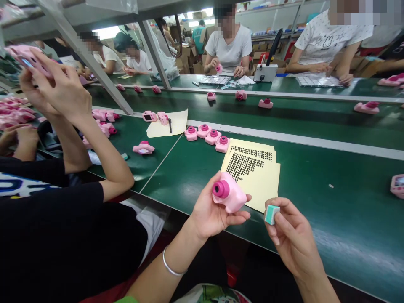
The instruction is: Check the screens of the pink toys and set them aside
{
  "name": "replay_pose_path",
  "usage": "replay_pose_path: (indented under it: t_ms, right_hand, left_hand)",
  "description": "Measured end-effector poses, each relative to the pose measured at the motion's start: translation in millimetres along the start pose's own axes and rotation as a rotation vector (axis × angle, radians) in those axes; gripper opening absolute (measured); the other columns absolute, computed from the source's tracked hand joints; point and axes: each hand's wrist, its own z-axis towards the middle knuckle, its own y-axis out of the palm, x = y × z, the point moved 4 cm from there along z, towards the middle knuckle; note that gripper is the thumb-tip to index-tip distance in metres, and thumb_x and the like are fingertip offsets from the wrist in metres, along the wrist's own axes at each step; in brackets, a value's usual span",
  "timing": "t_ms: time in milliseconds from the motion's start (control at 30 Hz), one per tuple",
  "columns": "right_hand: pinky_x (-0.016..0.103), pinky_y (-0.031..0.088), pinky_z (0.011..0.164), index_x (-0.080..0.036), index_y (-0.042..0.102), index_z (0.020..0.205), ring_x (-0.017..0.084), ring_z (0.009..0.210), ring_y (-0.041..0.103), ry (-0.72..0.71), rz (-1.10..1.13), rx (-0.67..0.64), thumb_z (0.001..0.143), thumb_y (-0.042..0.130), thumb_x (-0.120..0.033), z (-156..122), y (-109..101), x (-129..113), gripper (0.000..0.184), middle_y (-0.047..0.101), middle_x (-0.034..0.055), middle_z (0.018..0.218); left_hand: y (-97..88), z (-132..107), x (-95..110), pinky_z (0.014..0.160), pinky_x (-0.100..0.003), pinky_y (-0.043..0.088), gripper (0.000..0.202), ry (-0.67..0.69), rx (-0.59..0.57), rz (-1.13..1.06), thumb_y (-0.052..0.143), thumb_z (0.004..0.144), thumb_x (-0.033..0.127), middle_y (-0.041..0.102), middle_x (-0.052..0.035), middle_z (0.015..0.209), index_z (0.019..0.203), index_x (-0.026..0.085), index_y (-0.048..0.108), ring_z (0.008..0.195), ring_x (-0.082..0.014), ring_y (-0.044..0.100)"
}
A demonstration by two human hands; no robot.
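My left hand (210, 212) is closed around a pink toy camera (235, 193), its magenta lens pointing up and to the left. Between the thumb and fingers of my right hand (292, 235) is a small block (272, 214), teal on one face and whitish on another, perhaps a sponge or eraser. The two hands are apart, both above the front edge of the green table. Behind them lie cream sheets (267, 185) with rows of small black stickers. Several more pink cameras (213, 136) stand in a row just left of the sheets.
At left a co-worker's hands (63, 88) lift another pink camera (34, 59). A cream sheet (176, 122) bears a black pen (170, 125) and cameras. Beyond a metal rail (299, 136) more cameras sit on a green belt (293, 115). Co-workers sit across it. A slanted post (85, 54) rises at left.
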Motion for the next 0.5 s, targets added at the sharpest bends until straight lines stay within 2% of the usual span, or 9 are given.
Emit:
replay_pose_path:
  t_ms: [67,200,267,400,500]
  right_hand:
    - [0.010,0.038,0.042,-0.020,0.059,0.105,0.004,0.054,0.048,-0.001,-0.010,0.012,0.085,0.067,-0.032,0,-1,0,0.025,0.049,0.0001,0.072]
    - [0.010,0.037,0.041,-0.019,0.060,0.104,0.004,0.052,0.047,0.003,-0.019,0.030,0.084,0.068,-0.034,0,0,-1,0.026,0.047,-0.0007,0.070]
    - [0.010,0.037,0.040,-0.019,0.060,0.103,0.003,0.052,0.047,0.004,-0.015,0.035,0.083,0.070,-0.035,0,3,-3,0.028,0.048,-0.0008,0.071]
    - [0.010,0.037,0.042,-0.018,0.059,0.101,0.002,0.053,0.046,0.055,0.030,0.123,0.082,0.071,-0.034,-4,13,-7,0.028,0.047,-0.0012,0.073]
    - [0.011,0.038,0.044,-0.018,0.058,0.100,0.003,0.054,0.046,0.071,0.045,0.151,0.082,0.072,-0.033,-6,22,-10,0.027,0.045,-0.0022,0.071]
  left_hand:
    - [0.7,-1,-1,0.059,-0.033,0.060,0.074,-0.032,-0.029,0.006,0.034,0.088,0.067,0.071,-0.0179,0.088,0.115,0.001,0.056,0.075,-0.0299,0.072]
    - [2.6,0,-3,0.053,-0.035,0.059,0.061,-0.006,-0.032,0.055,0.036,0.089,0.063,0.071,-0.0148,0.104,0.123,0.017,0.055,0.071,-0.0284,0.072]
    - [2.7,2,-4,0.055,-0.034,0.060,0.061,0.043,0.053,0.129,0.038,0.089,0.063,0.070,-0.0156,0.106,0.129,0.019,0.052,0.075,-0.0272,0.072]
    - [4.6,3,-2,0.059,-0.031,0.061,0.061,0.262,0.310,0.350,0.045,0.088,0.058,0.067,-0.0165,0.113,0.136,0.019,0.050,0.083,-0.0216,0.071]
    - [8.9,3,-5,0.064,-0.031,0.062,0.059,0.375,0.380,0.463,0.047,0.089,0.056,0.066,-0.0145,0.111,0.134,0.018,0.052,0.083,-0.0178,0.067]
